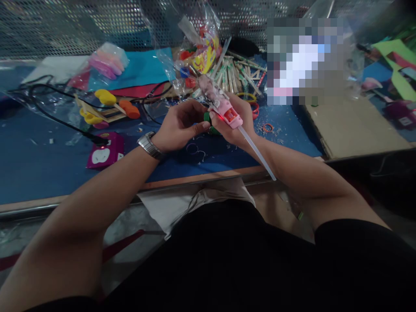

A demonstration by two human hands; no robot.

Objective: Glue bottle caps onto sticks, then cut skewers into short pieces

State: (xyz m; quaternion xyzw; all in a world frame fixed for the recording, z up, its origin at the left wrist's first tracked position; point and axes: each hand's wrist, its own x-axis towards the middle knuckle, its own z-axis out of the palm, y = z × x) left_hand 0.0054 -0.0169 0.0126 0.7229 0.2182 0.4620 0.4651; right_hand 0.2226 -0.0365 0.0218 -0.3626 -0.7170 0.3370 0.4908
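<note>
My right hand is closed around a pink hot glue gun with a small red light. A translucent glue stick juts from its back end toward me. The gun's front part is smeared and points away, over the table. My left hand, below a metal watch, pinches a small green piece close to the right hand's fingers. That green piece is partly hidden by the fingers, so its full shape does not show. Beneath the hands lie a thin dark ring and glue strings.
A purple power box with a black cable stands at left, near a stick model with yellow and orange parts. Behind are wooden sticks, plastic bags and blue sheets. Cardboard lies right; an orange ring is nearby.
</note>
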